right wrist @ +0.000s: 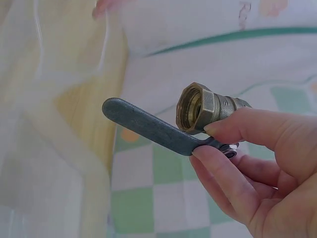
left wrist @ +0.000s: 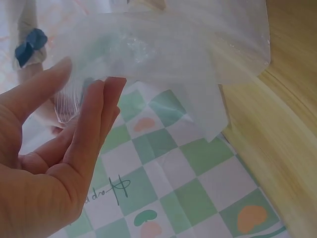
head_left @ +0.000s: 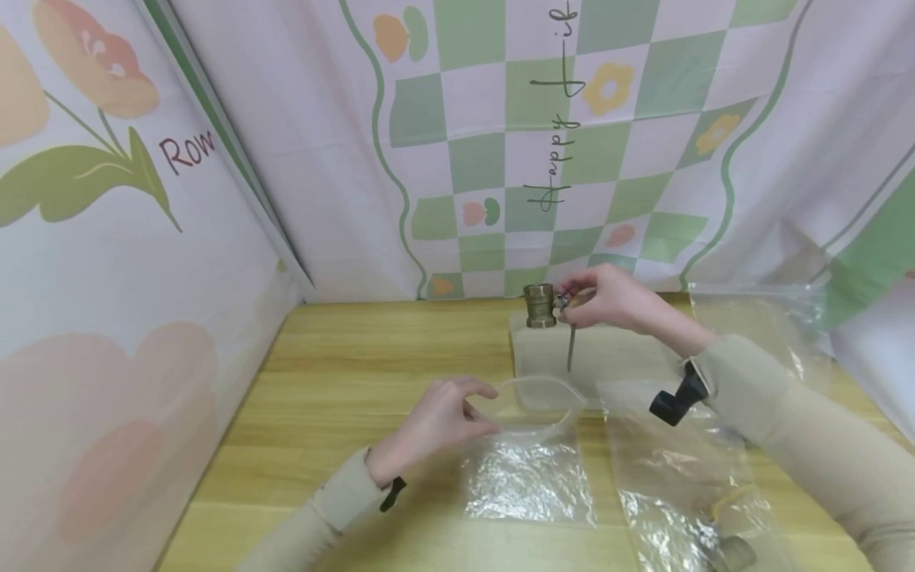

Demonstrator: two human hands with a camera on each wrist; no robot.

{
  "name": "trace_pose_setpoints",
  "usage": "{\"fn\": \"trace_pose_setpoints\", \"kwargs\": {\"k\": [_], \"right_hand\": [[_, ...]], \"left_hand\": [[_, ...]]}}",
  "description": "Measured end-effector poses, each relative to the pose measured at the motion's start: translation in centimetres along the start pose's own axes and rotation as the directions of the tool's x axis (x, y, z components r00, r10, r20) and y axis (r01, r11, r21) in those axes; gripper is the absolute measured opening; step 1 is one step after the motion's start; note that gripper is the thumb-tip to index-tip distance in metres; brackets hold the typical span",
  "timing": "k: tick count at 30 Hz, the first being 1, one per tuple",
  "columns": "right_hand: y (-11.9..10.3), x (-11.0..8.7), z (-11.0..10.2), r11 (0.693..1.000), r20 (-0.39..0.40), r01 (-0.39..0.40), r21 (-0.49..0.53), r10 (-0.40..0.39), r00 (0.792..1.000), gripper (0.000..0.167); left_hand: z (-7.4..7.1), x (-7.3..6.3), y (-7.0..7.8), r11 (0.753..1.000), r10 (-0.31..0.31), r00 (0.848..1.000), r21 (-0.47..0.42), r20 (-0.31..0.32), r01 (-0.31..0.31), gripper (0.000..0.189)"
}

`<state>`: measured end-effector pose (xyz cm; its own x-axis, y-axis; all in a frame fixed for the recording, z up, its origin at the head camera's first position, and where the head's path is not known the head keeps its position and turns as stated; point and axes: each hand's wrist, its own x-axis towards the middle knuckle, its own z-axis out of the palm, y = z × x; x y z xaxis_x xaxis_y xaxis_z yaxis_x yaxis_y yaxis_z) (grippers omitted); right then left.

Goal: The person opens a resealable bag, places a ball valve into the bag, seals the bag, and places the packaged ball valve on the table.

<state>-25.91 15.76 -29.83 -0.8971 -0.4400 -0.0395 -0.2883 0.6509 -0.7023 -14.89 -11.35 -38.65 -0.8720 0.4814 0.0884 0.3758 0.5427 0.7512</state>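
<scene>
My right hand [head_left: 604,298] pinches a brass ball valve [head_left: 539,306] near the base of its grey lever handle [right wrist: 148,126]. In the right wrist view the valve's hex threaded end faces the camera, and the lever points left between thumb and fingers. At the mouth of a clear zip bag [head_left: 529,477] is my left hand [head_left: 446,417], its thumb and fingers spread apart at the opening. The bag's mouth gapes in an oval. In the left wrist view the fingertips meet the bag's film [left wrist: 163,54]; the exact contact is hard to make out.
A pale flat slab [head_left: 593,357] lies at the back of the wooden table [head_left: 357,342]. To the right lie another clear bag [head_left: 672,453], with a metal part and something yellow in it, and a further bag [head_left: 758,326]. Printed curtains [head_left: 322,159] close off the back and left.
</scene>
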Motion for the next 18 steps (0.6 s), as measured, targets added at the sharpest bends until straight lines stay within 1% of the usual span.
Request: {"fn": "trace_pose_setpoints", "kwargs": {"k": [3, 8, 12, 15, 18], "right_hand": [[-1.1, -1.1, 0.1, 0.999, -0.012, 0.047, 0.007, -0.047, 0.999, 0.047], [-2.2, -2.5, 0.9, 0.995, -0.022, 0.096, 0.036, -0.095, 0.995, 0.043], [-2.6, -3.2, 1.8, 0.991, -0.028, 0.134, 0.028, -0.133, 0.991, 0.042], [-2.6, -3.7, 2.5, 0.986, -0.025, 0.166, 0.004, -0.166, 0.986, 0.039], [-2.5, -4.2, 3.3, 0.978, -0.017, 0.209, -0.014, -0.21, 0.978, 0.037]], "left_hand": [[-0.1, 0.1, 0.0, 0.999, -0.028, 1.0, -0.025, 0.008, 0.028, 0.046], [-0.2, 0.1, -0.2, 0.998, -0.04, 0.999, -0.041, 0.016, 0.041, 0.047], [-0.3, 0.2, -0.3, 0.995, -0.053, 0.998, -0.079, 0.027, 0.055, 0.048], [-0.4, 0.2, -0.3, 0.992, -0.06, 0.998, -0.109, 0.031, 0.063, 0.049], [-0.5, 0.2, -0.4, 0.992, -0.059, 0.998, -0.11, 0.029, 0.062, 0.049]]}}
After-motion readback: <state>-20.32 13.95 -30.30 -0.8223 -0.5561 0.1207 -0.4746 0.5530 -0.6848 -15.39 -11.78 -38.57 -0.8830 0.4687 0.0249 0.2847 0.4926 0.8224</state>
